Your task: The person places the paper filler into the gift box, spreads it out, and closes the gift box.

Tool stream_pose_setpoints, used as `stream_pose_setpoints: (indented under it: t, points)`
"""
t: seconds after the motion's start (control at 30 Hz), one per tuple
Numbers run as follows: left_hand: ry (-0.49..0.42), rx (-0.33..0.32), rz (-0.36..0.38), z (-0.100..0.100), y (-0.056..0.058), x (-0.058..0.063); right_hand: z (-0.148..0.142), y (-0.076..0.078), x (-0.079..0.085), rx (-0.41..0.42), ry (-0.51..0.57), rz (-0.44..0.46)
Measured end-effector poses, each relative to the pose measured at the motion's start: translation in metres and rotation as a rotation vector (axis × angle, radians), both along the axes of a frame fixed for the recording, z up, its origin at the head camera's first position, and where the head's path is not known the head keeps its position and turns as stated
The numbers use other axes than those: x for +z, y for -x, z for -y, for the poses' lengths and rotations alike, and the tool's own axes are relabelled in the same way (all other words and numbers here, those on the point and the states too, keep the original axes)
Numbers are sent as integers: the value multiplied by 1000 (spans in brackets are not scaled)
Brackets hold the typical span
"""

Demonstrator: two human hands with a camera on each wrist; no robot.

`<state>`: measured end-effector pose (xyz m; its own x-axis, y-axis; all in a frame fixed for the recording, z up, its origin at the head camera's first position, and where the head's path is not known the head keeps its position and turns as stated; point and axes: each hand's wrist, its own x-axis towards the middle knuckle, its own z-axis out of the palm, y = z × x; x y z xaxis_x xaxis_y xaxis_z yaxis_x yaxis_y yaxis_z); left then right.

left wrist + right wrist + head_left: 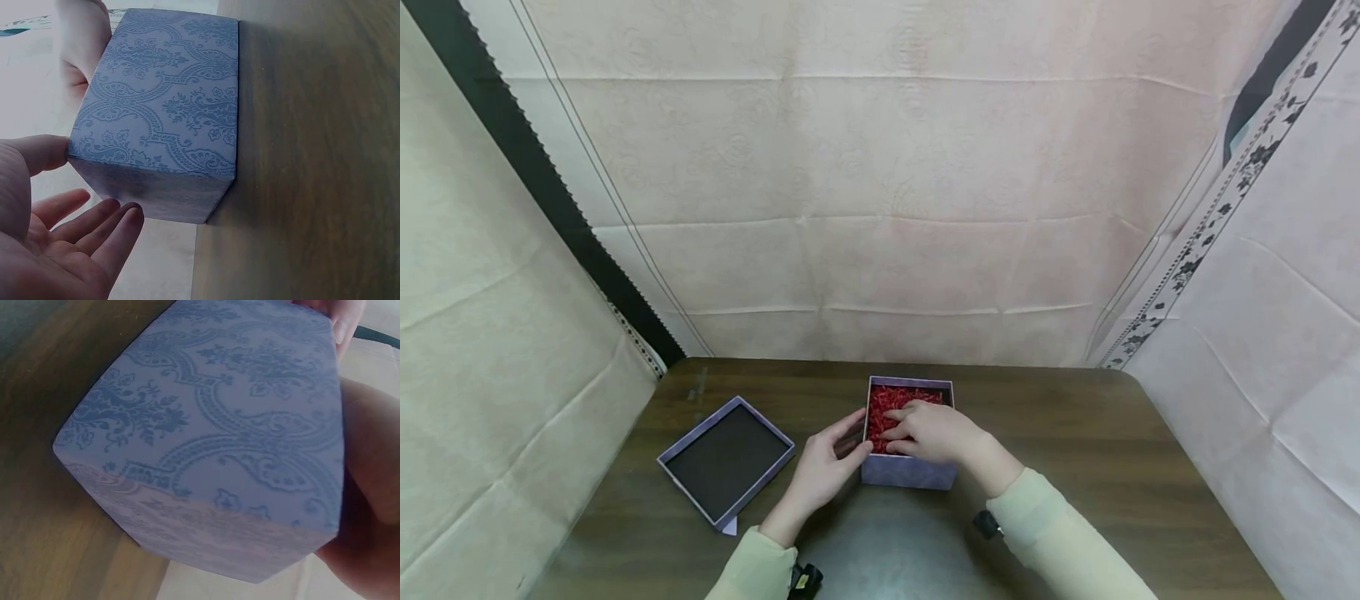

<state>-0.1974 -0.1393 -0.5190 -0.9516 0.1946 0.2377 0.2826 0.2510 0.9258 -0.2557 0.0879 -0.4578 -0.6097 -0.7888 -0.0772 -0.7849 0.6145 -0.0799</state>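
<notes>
A lavender box (910,473) with a blue ornate pattern stands upright on the table, filled with red shredded paper (887,400). My left hand (823,467) is at the box's left side. Its thumb touches the top edge near the front corner, and its straight fingers reach along the side wall. Over the box, my right hand (936,432) dips its spread fingers onto the red paper. In the right wrist view the box's wall (206,425) hides those fingertips.
To the left on the wooden table (1075,467) lies a lavender-rimmed lid (726,462) with its black inside up. A small white piece (730,527) pokes out beneath its near corner. Pale cloth (887,167) hangs behind and on both sides.
</notes>
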Motion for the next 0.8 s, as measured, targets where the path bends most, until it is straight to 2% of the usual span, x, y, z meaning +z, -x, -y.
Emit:
stream_pose_setpoints:
  t: [0.17, 0.3, 0.5, 0.63, 0.8]
  points:
    - [11, 5, -4, 0, 0, 2, 0, 3, 0, -10, 5, 34]
    - [8, -3, 2, 3, -1, 1, -6, 2, 10, -5, 58, 68]
    - [7, 10, 5, 11, -4, 3, -28, -2, 27, -58, 215, 131]
    - [57, 77, -40, 35, -4, 7, -43, -5, 27, -58, 320, 120]
    - [174, 228, -104, 85, -8, 12, -61, -12, 16, -97, 486, 107]
